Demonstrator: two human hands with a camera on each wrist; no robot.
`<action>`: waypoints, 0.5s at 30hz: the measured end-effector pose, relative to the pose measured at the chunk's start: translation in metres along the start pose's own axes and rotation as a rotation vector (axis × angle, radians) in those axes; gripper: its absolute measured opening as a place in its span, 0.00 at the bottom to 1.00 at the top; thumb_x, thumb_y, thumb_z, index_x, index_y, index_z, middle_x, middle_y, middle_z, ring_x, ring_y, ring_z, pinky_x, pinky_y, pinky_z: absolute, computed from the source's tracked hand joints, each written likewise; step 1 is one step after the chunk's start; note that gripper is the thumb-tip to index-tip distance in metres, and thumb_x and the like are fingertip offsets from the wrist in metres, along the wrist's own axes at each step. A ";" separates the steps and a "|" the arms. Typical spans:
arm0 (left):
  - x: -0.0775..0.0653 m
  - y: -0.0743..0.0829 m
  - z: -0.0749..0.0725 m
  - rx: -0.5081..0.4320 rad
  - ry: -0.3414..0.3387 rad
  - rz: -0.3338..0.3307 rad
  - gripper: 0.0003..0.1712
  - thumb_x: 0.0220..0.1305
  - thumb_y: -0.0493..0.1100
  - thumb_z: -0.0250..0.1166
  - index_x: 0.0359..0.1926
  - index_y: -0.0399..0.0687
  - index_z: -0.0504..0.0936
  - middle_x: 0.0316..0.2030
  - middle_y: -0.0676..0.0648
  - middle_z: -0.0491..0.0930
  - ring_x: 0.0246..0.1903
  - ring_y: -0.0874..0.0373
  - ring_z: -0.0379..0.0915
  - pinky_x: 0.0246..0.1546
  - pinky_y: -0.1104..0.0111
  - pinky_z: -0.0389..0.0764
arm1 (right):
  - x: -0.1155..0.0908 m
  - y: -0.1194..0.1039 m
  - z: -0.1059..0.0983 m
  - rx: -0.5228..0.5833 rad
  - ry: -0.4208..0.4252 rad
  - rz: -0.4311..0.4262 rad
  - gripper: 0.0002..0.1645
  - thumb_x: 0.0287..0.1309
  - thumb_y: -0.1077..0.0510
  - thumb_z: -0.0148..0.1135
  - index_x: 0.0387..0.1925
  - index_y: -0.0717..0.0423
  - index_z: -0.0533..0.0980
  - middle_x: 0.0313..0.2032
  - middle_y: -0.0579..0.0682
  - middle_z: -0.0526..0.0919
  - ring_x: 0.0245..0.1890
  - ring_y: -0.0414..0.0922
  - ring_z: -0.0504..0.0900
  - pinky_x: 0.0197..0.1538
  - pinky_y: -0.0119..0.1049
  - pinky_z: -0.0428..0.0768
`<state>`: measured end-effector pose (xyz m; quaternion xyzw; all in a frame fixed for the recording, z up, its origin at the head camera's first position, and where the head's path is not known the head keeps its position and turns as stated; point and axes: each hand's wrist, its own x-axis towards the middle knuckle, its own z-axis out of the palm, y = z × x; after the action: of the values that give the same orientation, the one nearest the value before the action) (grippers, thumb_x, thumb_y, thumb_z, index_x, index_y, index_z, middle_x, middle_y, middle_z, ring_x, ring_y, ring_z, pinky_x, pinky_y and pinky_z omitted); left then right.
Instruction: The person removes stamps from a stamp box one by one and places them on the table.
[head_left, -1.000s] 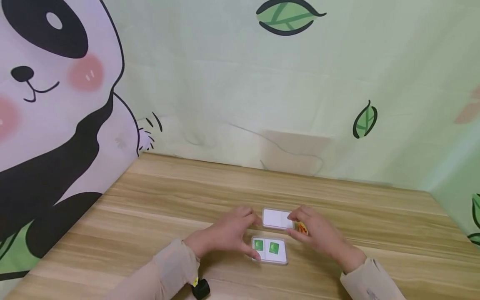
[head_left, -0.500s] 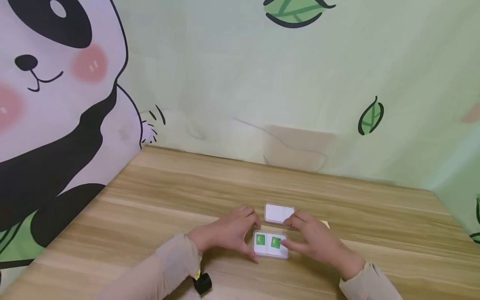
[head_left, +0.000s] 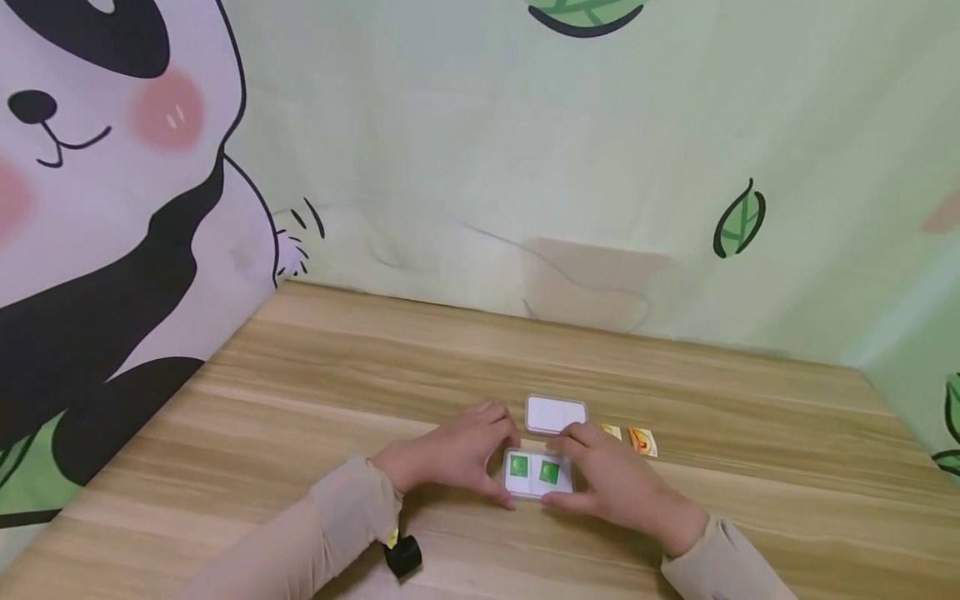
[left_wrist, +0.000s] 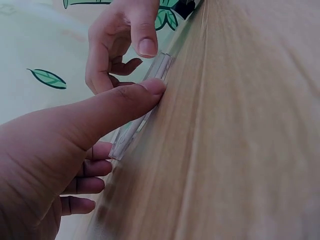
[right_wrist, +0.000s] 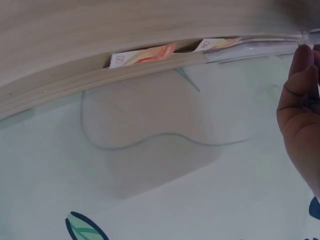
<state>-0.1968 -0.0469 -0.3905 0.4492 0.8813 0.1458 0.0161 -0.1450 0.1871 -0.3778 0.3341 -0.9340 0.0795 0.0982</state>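
Observation:
A clear flat case (head_left: 533,483) with two green stamps (head_left: 549,472) on white backing lies on the wooden table between both hands. My left hand (head_left: 461,448) holds its left end, thumb at the near edge and fingers at the far side. In the left wrist view that thumb (left_wrist: 145,92) overlaps the case edge. My right hand (head_left: 611,479) spans the right end with thumb and index finger spread. Its thumb (left_wrist: 147,46) shows raised above the case, while a right fingertip (right_wrist: 302,55) is right at the case's corner in the right wrist view.
A second clear case (head_left: 555,414) with plain white backing lies just behind. To its right lie two orange stamps, one (head_left: 642,442) fully visible and one (head_left: 611,432) partly covered by the right hand. A black object (head_left: 403,557) is by the left cuff. Panda-print cloth backs the table (head_left: 360,333).
My right hand has left the white-backed case and come nearer, to the right end of the green-stamp case. The orange stamps are uncovered. The left hand stays at the left end.

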 end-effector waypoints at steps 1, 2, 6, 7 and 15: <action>0.000 0.000 0.000 -0.007 0.000 0.000 0.38 0.41 0.66 0.74 0.47 0.48 0.75 0.46 0.53 0.72 0.49 0.61 0.64 0.58 0.67 0.68 | 0.000 -0.001 0.000 -0.003 -0.006 0.005 0.35 0.48 0.34 0.67 0.48 0.57 0.79 0.45 0.48 0.79 0.45 0.42 0.78 0.47 0.39 0.80; 0.000 0.000 -0.001 -0.012 -0.001 -0.001 0.38 0.41 0.66 0.74 0.47 0.48 0.75 0.46 0.53 0.72 0.49 0.61 0.64 0.58 0.67 0.68 | 0.000 -0.001 0.001 -0.003 -0.014 0.010 0.36 0.48 0.34 0.67 0.48 0.57 0.79 0.45 0.48 0.79 0.44 0.42 0.77 0.47 0.39 0.80; 0.000 0.000 0.000 -0.022 -0.006 -0.003 0.38 0.41 0.66 0.74 0.47 0.48 0.75 0.46 0.53 0.72 0.49 0.61 0.64 0.57 0.67 0.68 | 0.000 -0.003 0.002 -0.005 -0.035 0.027 0.36 0.48 0.34 0.68 0.49 0.56 0.79 0.44 0.46 0.78 0.43 0.40 0.76 0.44 0.37 0.79; 0.001 0.000 0.000 -0.019 -0.006 -0.002 0.38 0.41 0.66 0.74 0.47 0.48 0.75 0.46 0.53 0.72 0.49 0.61 0.64 0.57 0.67 0.68 | 0.000 -0.004 0.002 -0.007 -0.036 0.029 0.36 0.47 0.34 0.68 0.49 0.56 0.79 0.44 0.46 0.78 0.43 0.40 0.75 0.44 0.36 0.78; 0.001 -0.001 0.000 -0.016 -0.012 -0.005 0.38 0.41 0.66 0.74 0.47 0.49 0.75 0.46 0.54 0.72 0.48 0.62 0.64 0.57 0.67 0.68 | 0.001 -0.003 0.004 -0.005 -0.033 0.029 0.34 0.47 0.35 0.69 0.47 0.56 0.80 0.42 0.45 0.78 0.42 0.39 0.74 0.44 0.35 0.77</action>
<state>-0.1980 -0.0467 -0.3902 0.4475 0.8812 0.1502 0.0256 -0.1446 0.1832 -0.3811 0.3214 -0.9405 0.0731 0.0824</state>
